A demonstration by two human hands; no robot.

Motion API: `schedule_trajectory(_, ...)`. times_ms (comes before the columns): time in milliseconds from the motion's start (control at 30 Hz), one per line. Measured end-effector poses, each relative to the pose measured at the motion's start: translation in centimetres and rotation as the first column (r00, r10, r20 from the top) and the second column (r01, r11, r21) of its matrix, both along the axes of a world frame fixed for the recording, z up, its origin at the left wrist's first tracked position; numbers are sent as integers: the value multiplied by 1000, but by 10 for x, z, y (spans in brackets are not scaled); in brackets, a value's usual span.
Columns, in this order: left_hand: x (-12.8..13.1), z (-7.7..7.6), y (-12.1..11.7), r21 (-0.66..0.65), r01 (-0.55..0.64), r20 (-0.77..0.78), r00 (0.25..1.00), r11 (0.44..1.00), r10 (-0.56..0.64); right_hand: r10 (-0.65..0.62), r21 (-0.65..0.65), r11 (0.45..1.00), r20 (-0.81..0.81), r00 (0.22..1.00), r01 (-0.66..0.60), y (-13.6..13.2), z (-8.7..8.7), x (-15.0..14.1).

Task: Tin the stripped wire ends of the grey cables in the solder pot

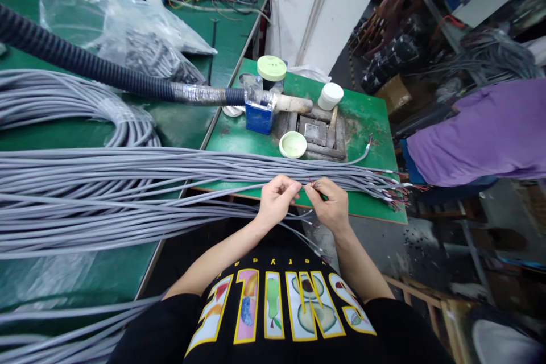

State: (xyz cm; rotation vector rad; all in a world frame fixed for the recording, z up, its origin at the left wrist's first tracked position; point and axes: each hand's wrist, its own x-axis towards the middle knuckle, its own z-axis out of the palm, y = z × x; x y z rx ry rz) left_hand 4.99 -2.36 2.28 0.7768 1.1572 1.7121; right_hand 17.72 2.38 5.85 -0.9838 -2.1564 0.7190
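Note:
My left hand [277, 198] is closed around a grey cable [232, 190] near its stripped end. Thumb and fingertips of my right hand [328, 203] pinch the thin coloured wires [314, 183] that fan out of that end. Both hands are close together over the front edge of the green table. Just behind them runs a thick bundle of grey cables [205, 162], whose bared wire ends [394, 190] lie to the right. More grey cables [200, 213] pass in front, below my left hand, with their ends hanging over the edge.
A solder pot [313, 131] stands behind the bundle. Around it are a pale green lid [293, 145], a white jar [330, 96], a green-lidded tub [272, 69] and a blue box [259, 118]. A black hose [140, 81] reaches in from the left. Someone in a purple shirt [482, 131] is at right.

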Motion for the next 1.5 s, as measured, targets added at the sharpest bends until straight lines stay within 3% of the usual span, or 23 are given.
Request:
schedule_trajectory(167, -11, 4, 4, 9, 27, 19, 999, 1000, -27, 100, 50, 993, 116, 988, -107, 20, 25, -3)
schedule_trajectory(267, -30, 1, 8, 56, -103, -124, 986, 993, 109, 111, 95, 987, 194, 975, -131, 49, 43, -9)
schedule_trajectory(333, -43, -5, 11, 97, -220, -311, 920, 971, 240, 113, 113, 982, 286, 952, -150, 74, 48, -18)
schedule_trajectory(433, -54, -19, 15, 141, -298, -572, 754, 944, 323, 111, 105, 977, 488, 866, -184, 108, 45, -37)
schedule_trajectory(567, -56, -32, 19, 176, -248, -746, 598, 953, 294, 86, 82, 975, 717, 692, -207, 132, 33, -62)
schedule_trajectory(900, -55, -32, 18, 218, -215, -818, 491, 952, 298, 57, 90, 952, 887, 458, -291, 135, 20, -85)
schedule_trajectory(1133, -55, -33, 18, 229, -204, -840, 453, 952, 299, -4, 136, 953, 899, 438, -272, 129, 16, -89)
schedule_trajectory(1300, -57, -29, 19, 165, -222, -823, 505, 961, 258, 17, 136, 953, 868, 496, -270, 135, 30, -81)
schedule_trajectory(1400, -60, -24, 19, 86, -203, -814, 550, 975, 187, -65, 198, 963, 828, 557, -183, 153, 41, -66)
schedule_trajectory(1500, -62, -21, 19, 48, -185, -814, 563, 982, 146, -198, 263, 964, 807, 556, -38, 177, 44, -52)
